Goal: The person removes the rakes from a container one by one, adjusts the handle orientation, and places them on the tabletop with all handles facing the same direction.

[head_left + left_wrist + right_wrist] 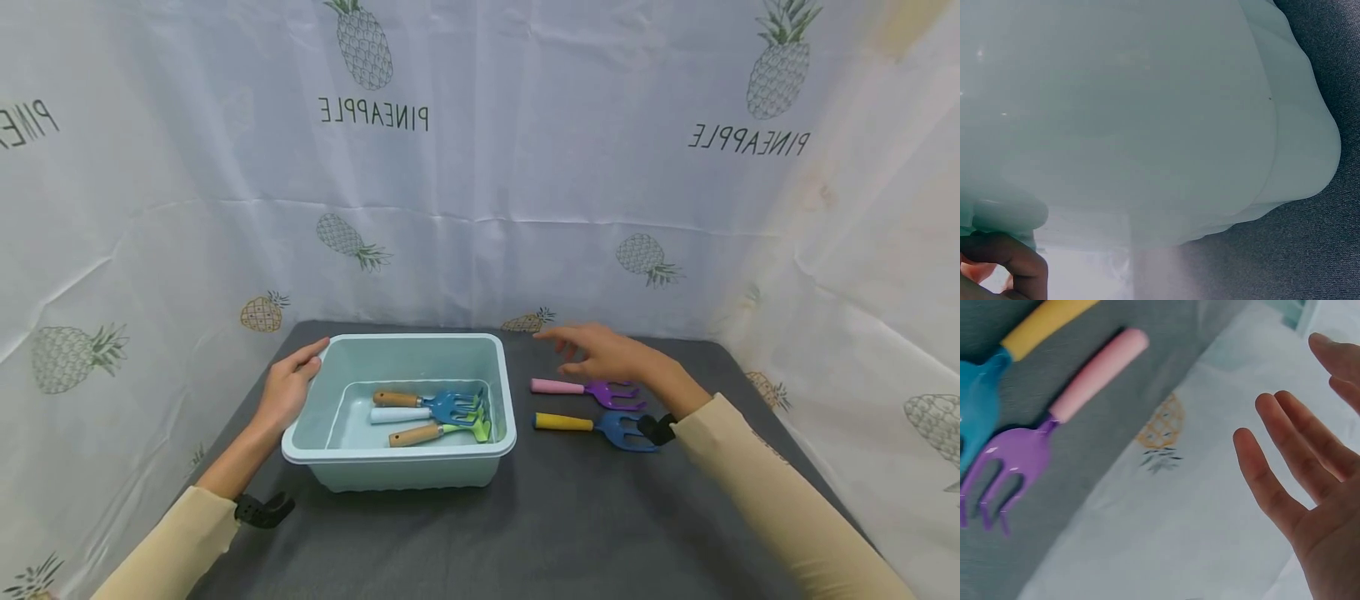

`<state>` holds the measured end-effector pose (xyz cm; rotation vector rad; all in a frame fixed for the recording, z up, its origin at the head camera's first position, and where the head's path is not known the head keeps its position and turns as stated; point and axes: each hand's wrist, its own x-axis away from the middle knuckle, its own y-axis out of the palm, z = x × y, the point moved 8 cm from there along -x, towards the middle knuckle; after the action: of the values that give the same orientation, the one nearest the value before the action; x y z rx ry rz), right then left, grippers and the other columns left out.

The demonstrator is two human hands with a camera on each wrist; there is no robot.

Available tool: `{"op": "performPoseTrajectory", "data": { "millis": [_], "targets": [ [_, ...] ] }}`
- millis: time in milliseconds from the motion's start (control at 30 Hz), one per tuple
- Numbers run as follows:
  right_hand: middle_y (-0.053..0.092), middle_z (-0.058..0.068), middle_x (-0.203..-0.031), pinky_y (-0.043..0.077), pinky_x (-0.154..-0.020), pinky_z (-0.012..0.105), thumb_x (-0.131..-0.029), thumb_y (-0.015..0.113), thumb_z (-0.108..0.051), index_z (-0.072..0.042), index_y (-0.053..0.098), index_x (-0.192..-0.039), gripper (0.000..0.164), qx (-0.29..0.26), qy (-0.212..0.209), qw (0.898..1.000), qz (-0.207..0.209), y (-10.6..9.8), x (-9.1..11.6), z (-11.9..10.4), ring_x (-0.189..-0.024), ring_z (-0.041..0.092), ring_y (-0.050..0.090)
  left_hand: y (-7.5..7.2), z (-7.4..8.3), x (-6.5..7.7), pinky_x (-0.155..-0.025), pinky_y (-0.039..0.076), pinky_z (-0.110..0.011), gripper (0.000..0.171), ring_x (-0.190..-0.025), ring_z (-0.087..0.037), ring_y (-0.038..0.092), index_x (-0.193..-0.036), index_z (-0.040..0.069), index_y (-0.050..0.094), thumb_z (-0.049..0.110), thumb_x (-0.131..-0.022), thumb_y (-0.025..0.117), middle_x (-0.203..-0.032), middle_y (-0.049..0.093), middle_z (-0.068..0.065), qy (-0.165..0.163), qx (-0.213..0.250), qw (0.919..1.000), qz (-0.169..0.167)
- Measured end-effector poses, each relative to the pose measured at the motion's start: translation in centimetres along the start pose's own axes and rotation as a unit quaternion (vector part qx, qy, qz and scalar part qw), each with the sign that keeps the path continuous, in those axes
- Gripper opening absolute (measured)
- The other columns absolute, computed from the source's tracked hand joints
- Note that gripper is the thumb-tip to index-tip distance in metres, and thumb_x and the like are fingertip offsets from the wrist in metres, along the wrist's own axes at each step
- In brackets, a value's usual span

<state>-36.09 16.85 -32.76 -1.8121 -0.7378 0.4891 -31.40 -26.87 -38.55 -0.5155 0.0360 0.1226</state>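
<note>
Through the head camera, I am seeing the left hand (287,390) gripping the left rim of a pale blue plastic basin (405,475), its fingers curling around the edge, while the basin is sitting on the dark grey tabletop (465,533). Inside it, three tools are lying toward the right: a wooden-handled blue fork (397,400), a pale-handled blue fork (448,408) with its head overlapping the first, and a wooden-handled green rake (418,434) nearest the front wall.

The right hand (603,352) is hovering to the right of the basin with its fingers spreading loosely and holding nothing. I am finding a pink-handled purple fork (558,387) lying on the tabletop near that hand, and a yellow-handled blue fork (566,422) lying just in front of it, both handles pointing toward the basin. Behind everything, a white pineapple-print curtain (480,167) is hanging.
</note>
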Motion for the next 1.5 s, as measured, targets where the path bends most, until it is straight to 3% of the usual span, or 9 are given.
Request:
{"op": "performPoseTrajectory", "data": {
  "millis": [333,667,1033,1500],
  "targets": [
    [0.068,0.004,-0.128,0.059,-0.093,0.045,-0.097,0.072,-0.017,-0.026,0.05,-0.154,0.061,0.012,-0.066,0.998,0.014,-2.5,-3.6,-5.1,-0.11,0.021,0.071,-0.2,-0.1,-0.2,-0.124,0.027,-0.062,0.049,-0.155,-0.042,0.03,-0.161,0.009,0.037,0.021,-0.113,0.035,-0.168,0.032,-0.018,-0.001,0.0,1.0,0.006],
    [0.067,0.004,-0.126,0.06,-0.091,0.038,-0.1,0.068,-0.021,-0.026,0.049,-0.154,0.057,0.021,-0.096,0.995,0.001,-2.9,-7.4,-9.4,-0.108,0.015,0.071,0.1,-0.2,-0.4,-0.124,0.03,-0.06,0.048,-0.154,-0.041,0.032,-0.16,0.009,0.038,0.02,-0.113,0.036,-0.167,0.035,-0.018,-0.001,0.008,0.9999,0.011],
    [0.068,0.006,-0.127,0.059,-0.094,0.033,-0.101,0.068,-0.021,-0.024,0.05,-0.153,0.055,0.008,-0.133,0.991,-0.021,-0.9,-11.6,-13.2,-0.109,0.015,0.071,-0.2,-0.2,-0.1,-0.122,0.032,-0.059,0.048,-0.153,-0.042,0.035,-0.159,0.008,0.039,0.019,-0.113,0.036,-0.166,0.036,-0.019,0.002,0.007,0.9999,0.015],
    [0.071,0.014,-0.125,0.058,-0.097,0.035,-0.101,0.067,-0.019,-0.017,0.054,-0.148,0.049,-0.035,-0.131,0.99,-0.038,2.6,-16.0,-14.4,-0.112,0.023,0.072,-0.3,-0.2,-0.3,-0.123,0.031,-0.059,0.048,-0.153,-0.041,0.035,-0.159,0.008,0.04,0.02,-0.113,0.037,-0.166,0.037,-0.018,0.008,0.005,0.9999,0.012]
  ]
}}
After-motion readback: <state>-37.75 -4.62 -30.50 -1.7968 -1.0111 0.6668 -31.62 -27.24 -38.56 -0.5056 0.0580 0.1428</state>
